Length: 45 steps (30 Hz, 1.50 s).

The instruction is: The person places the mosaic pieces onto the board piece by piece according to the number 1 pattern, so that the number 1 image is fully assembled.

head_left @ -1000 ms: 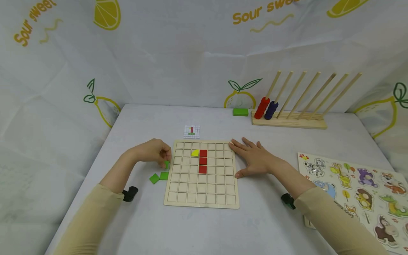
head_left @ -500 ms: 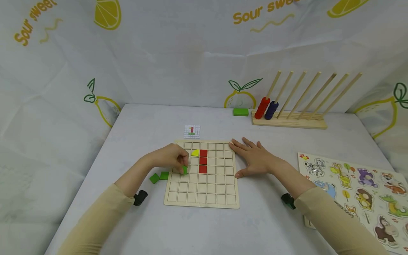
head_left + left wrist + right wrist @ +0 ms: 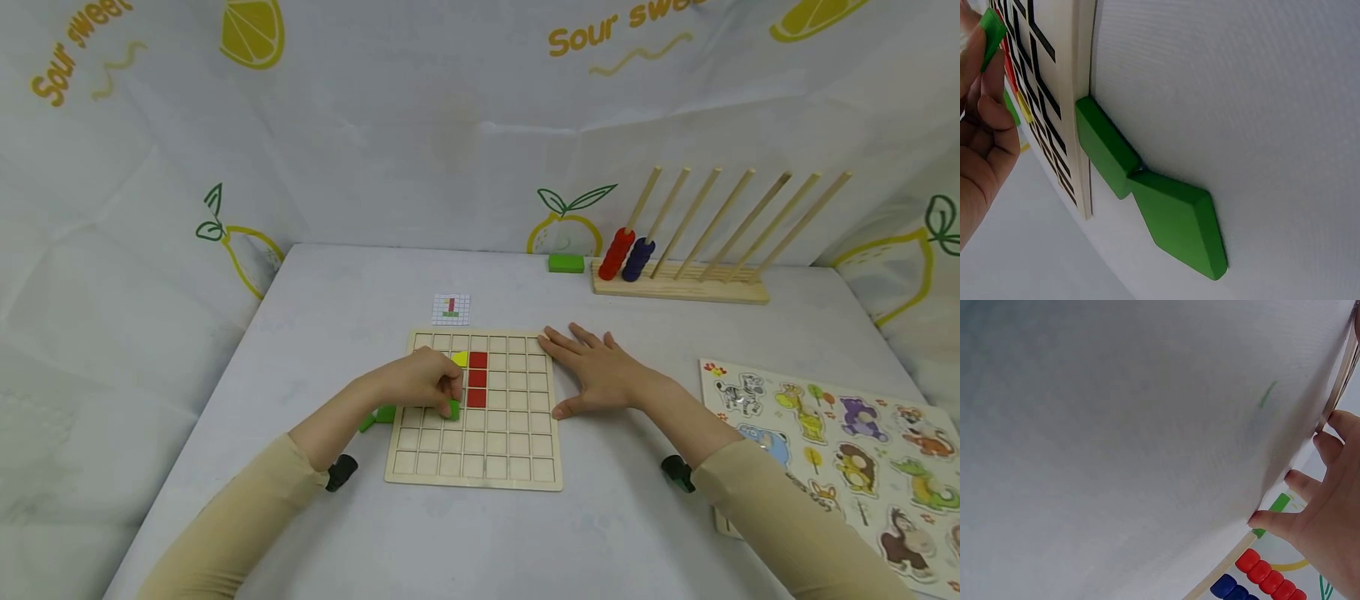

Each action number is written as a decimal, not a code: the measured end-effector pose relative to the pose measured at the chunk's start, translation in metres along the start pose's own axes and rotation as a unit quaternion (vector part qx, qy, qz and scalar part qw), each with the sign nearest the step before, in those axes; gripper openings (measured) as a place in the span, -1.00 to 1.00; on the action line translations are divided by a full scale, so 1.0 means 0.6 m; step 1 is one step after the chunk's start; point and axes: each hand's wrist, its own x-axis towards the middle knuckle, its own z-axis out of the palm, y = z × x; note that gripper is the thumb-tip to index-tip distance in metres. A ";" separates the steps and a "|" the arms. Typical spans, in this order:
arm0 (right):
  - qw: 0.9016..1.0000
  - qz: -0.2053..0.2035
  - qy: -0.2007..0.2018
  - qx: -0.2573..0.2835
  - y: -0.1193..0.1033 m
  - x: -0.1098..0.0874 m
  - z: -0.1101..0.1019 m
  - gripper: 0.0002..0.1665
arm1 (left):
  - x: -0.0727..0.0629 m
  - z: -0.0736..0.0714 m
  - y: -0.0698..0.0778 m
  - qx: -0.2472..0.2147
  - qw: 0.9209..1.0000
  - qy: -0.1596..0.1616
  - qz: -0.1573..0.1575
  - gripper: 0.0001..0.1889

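Observation:
My left hand (image 3: 422,380) pinches a green square tile (image 3: 453,409) between thumb and fingers, over the wooden grid board (image 3: 474,482). The tile is just below and left of a column of three red tiles (image 3: 477,378) set in the board. A yellow tile (image 3: 460,358), partly hidden by the hand, lies left of the top red one. Two more green tiles (image 3: 1175,219) rest on the table at the board's left edge, one touching it. With fingers spread, my right hand (image 3: 600,375) rests at the board's upper right edge, fingertips and thumb touching it.
Behind the board lies a small card (image 3: 452,309) with a coloured grid pattern. At the back right are a green block (image 3: 566,264) and a wooden peg abacus (image 3: 678,287) with red and blue beads. An animal puzzle board (image 3: 832,450) lies right, partly under the right forearm.
From left of the board, my left hand has moved right over it, carrying the green tile close to the red column. The right hand has stayed in place.

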 end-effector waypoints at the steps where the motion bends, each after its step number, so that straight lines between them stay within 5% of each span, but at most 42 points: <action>1: 1.000 0.001 0.000 -0.001 0.000 0.000 -0.001 0.35 | 0.000 0.000 0.001 -0.002 1.000 0.000 -0.001 -0.80; 11: 1.000 0.004 -0.001 -0.002 0.000 0.000 -0.001 0.36 | 0.004 0.009 0.002 0.004 1.000 0.003 0.015 -0.80; 45: 1.000 0.002 0.004 -0.001 0.001 0.000 0.001 0.36 | 0.001 0.017 0.021 0.042 0.999 0.007 -0.008 -0.75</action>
